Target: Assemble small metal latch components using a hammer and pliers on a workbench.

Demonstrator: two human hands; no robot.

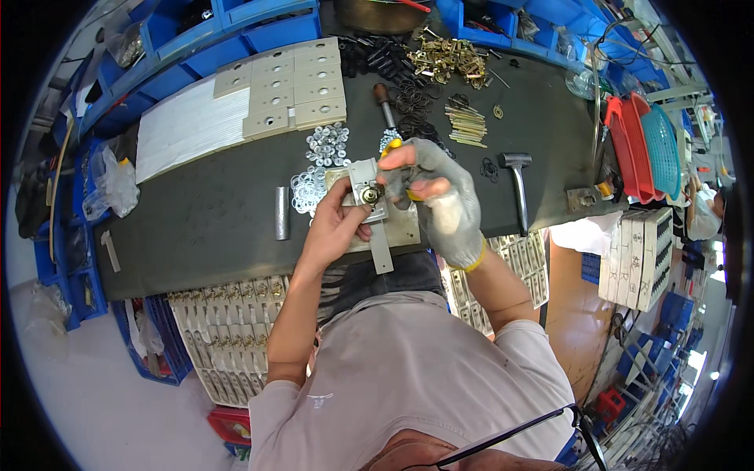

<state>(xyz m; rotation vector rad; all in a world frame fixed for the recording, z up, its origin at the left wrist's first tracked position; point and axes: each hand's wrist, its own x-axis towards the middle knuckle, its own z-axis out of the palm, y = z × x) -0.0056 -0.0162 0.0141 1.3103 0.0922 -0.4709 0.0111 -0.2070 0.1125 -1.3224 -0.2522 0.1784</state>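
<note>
Metal lock plate sits above the dark worktop, pinched tight in the bare left hand, while the gloved right hand, fingers curled shut on a yellow-tipped tool, seems to be fitting a part and needs careful lining up

Bright, even overhead light, soft short shadows on the dark worktop, mild glare off the metal plates, centre sharp, heavy fisheye bending and black vignette at rim, window area far right blown out.
</note>
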